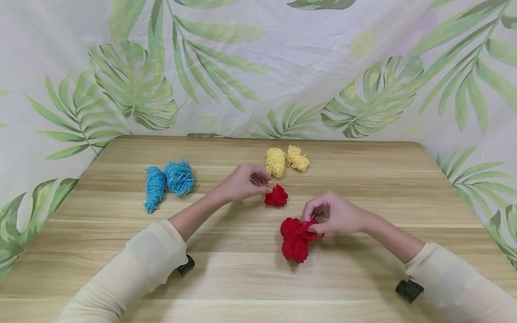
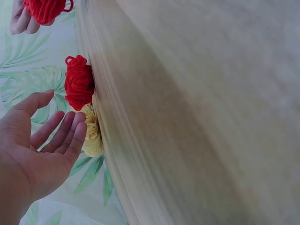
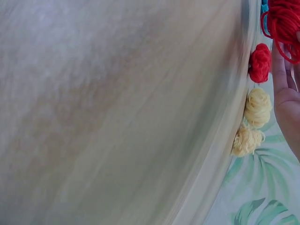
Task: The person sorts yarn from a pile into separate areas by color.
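Observation:
My right hand [image 1: 339,214] pinches some strands of a larger red yarn bundle [image 1: 296,242], which hangs from the fingertips over the wooden table. In the right wrist view, that bundle [image 3: 283,21] has loose loops trailing off it. My left hand [image 1: 245,183] reaches over the table beside a smaller red yarn bundle [image 1: 276,196], its thumb tip right at the yarn's left edge. From the left wrist, the hand [image 2: 44,145] shows spread, relaxed fingers, apart from the small red bundle [image 2: 78,83] that lies on the table.
Two yellow yarn bundles, one plump [image 1: 276,162] and one looser [image 1: 298,159], lie side by side near the back edge. To the left, a long blue yarn bundle [image 1: 155,188] touches a round blue one [image 1: 179,177]. Behind the wooden table [image 1: 226,278] hangs a leaf-print cloth [image 1: 282,67].

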`<state>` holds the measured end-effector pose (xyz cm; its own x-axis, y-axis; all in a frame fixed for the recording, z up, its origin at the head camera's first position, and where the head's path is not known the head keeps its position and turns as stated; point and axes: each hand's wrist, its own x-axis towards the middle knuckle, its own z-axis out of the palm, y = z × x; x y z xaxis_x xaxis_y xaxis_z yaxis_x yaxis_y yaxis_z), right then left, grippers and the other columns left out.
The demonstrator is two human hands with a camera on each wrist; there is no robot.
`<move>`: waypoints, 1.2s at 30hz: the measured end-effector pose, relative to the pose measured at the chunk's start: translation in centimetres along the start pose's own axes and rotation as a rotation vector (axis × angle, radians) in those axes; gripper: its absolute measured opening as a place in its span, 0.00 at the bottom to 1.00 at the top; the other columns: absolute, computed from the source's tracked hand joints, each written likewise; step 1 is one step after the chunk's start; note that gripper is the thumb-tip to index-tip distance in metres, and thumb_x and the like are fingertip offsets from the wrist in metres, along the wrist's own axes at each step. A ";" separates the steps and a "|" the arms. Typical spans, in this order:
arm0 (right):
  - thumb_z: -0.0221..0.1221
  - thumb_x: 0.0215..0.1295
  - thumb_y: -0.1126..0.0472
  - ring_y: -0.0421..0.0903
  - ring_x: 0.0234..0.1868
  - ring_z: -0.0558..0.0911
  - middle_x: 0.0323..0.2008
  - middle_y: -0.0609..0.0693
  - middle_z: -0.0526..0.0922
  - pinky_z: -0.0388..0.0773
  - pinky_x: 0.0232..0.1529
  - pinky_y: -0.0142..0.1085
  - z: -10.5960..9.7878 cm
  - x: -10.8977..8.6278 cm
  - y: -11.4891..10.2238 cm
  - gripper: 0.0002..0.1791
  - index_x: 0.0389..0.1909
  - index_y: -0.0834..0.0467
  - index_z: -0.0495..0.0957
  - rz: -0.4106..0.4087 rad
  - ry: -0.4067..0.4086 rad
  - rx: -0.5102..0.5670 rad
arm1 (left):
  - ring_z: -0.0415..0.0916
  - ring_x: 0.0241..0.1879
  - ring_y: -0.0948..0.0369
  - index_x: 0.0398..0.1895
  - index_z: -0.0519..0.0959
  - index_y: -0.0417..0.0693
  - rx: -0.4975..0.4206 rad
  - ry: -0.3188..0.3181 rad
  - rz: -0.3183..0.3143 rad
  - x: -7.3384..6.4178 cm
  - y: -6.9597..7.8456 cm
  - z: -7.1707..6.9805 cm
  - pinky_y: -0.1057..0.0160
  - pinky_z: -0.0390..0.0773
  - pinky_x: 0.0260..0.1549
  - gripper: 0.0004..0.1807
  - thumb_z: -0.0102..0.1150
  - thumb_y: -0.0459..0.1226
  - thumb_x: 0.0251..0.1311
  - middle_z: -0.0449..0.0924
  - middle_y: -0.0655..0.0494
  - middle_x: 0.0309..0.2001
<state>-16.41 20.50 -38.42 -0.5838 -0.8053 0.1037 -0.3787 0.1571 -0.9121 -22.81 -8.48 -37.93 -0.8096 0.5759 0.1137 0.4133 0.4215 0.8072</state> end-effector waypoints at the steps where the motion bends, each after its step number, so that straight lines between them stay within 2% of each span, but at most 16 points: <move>1: 0.64 0.58 0.78 0.43 0.37 0.81 0.33 0.60 0.85 0.85 0.41 0.36 -0.1 -0.1 0.0 0.06 0.32 0.66 0.82 -0.007 0.009 0.002 | 0.82 0.36 0.57 0.45 0.83 0.27 0.001 -0.002 -0.004 0.0 0.0 0.0 0.64 0.83 0.41 0.14 0.72 0.28 0.59 0.85 0.45 0.37; 9: 0.63 0.58 0.80 0.43 0.35 0.82 0.33 0.60 0.85 0.85 0.35 0.36 -1.2 -0.6 0.4 0.07 0.33 0.67 0.82 -0.024 0.062 0.011 | 0.83 0.38 0.56 0.46 0.84 0.27 0.026 -0.010 -0.019 0.2 0.1 0.1 0.63 0.84 0.43 0.15 0.73 0.29 0.59 0.87 0.45 0.39; 17: 0.62 0.58 0.80 0.42 0.34 0.83 0.35 0.50 0.86 0.84 0.31 0.34 -2.2 -1.2 0.5 0.06 0.34 0.70 0.81 0.027 0.133 0.020 | 0.84 0.39 0.56 0.47 0.84 0.28 0.028 -0.016 -0.022 0.2 0.3 0.2 0.63 0.84 0.44 0.17 0.74 0.30 0.58 0.87 0.44 0.40; 25: 0.63 0.59 0.80 0.44 0.34 0.83 0.35 0.50 0.85 0.84 0.32 0.33 -3.2 -1.8 0.7 0.05 0.33 0.70 0.81 0.095 0.205 0.038 | 0.83 0.43 0.54 0.50 0.84 0.29 0.058 -0.036 -0.025 0.4 0.2 0.4 0.60 0.84 0.47 0.20 0.76 0.32 0.57 0.87 0.42 0.44; 29: 0.62 0.59 0.81 0.43 0.34 0.83 0.35 0.50 0.85 0.85 0.32 0.33 -3.5 -2.1 0.9 0.06 0.33 0.68 0.81 0.085 0.227 0.032 | 0.82 0.44 0.54 0.51 0.83 0.29 0.077 -0.069 -0.006 0.5 0.2 0.6 0.57 0.83 0.49 0.22 0.76 0.32 0.56 0.87 0.43 0.45; 36: 0.62 0.59 0.81 0.39 0.35 0.82 0.35 0.45 0.85 0.85 0.35 0.32 -4.1 -2.6 1.2 0.05 0.35 0.74 0.79 0.065 0.274 0.012 | 0.83 0.49 0.51 0.55 0.81 0.27 0.095 -0.098 0.003 0.8 0.2 0.9 0.56 0.83 0.53 0.26 0.77 0.32 0.56 0.86 0.42 0.48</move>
<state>-18.34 25.16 -38.17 -0.7794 -0.6090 0.1470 -0.3270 0.1953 -0.9246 -22.96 -7.32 -38.21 -0.7654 0.6412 0.0549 0.4569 0.4814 0.7480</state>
